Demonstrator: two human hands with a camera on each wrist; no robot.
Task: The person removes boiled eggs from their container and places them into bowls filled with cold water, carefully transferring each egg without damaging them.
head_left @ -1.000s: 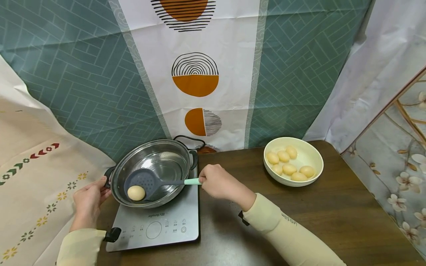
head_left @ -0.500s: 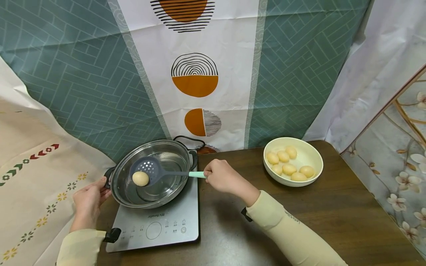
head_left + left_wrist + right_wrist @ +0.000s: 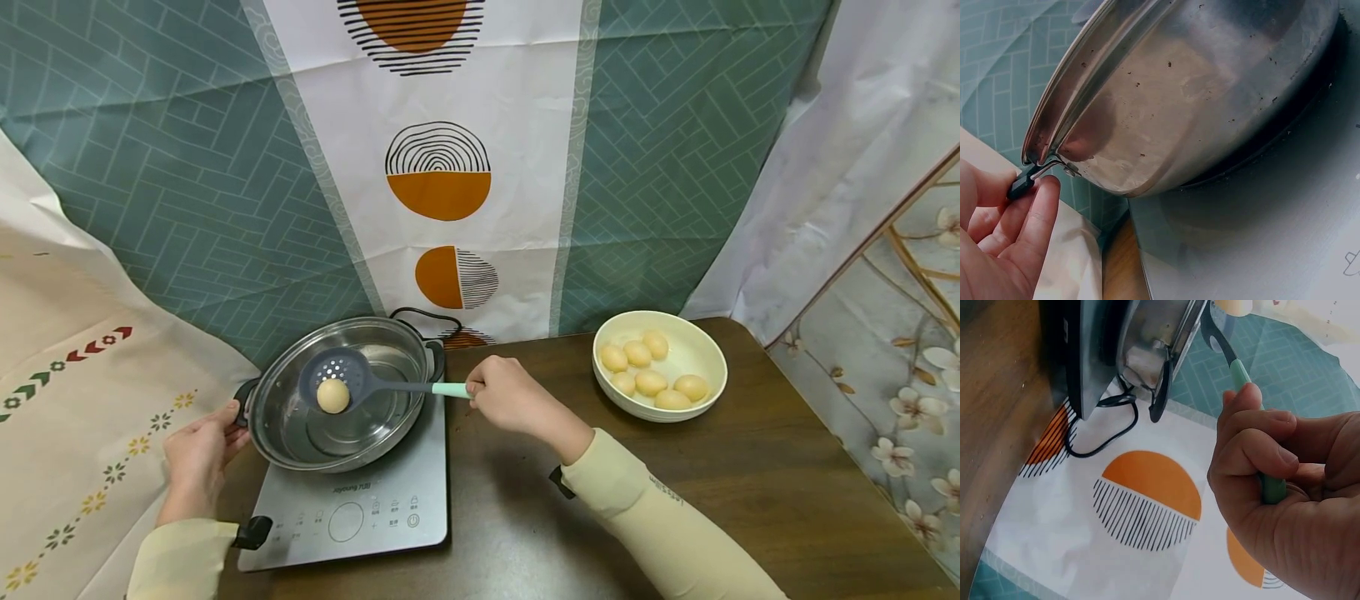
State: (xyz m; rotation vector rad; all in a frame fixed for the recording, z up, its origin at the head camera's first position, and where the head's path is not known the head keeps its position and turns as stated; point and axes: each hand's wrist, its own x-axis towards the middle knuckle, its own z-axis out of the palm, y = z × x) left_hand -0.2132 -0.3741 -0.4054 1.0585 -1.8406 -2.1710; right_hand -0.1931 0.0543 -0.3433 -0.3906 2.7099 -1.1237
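My right hand [image 3: 513, 398] grips the mint-green handle of a grey slotted skimmer [image 3: 362, 382], its fingers curled round the handle in the right wrist view. One pale egg [image 3: 333, 396] lies in the skimmer's bowl, over the steel pan [image 3: 300, 442]. At the pan's left side, my left hand [image 3: 201, 454] pinches the black side handle [image 3: 1022, 182] between thumb and fingers. The pan stands on a silver induction cooker [image 3: 390, 508]. To the right, a cream bowl [image 3: 708, 354] holds several more pale eggs [image 3: 651, 382].
A dark wooden table [image 3: 540, 500] carries the cooker and bowl. A black cord [image 3: 427, 312] loops behind the pan by the patterned cloth backdrop [image 3: 465, 200]. Beige cloth [image 3: 90, 417] hangs at the left, and a flowered panel [image 3: 900, 417] stands at the right.
The skimmer with the egg has risen from the pan's lower left and moved right and away from me. My right hand moved along with it. The left hand stays at the pan handle.
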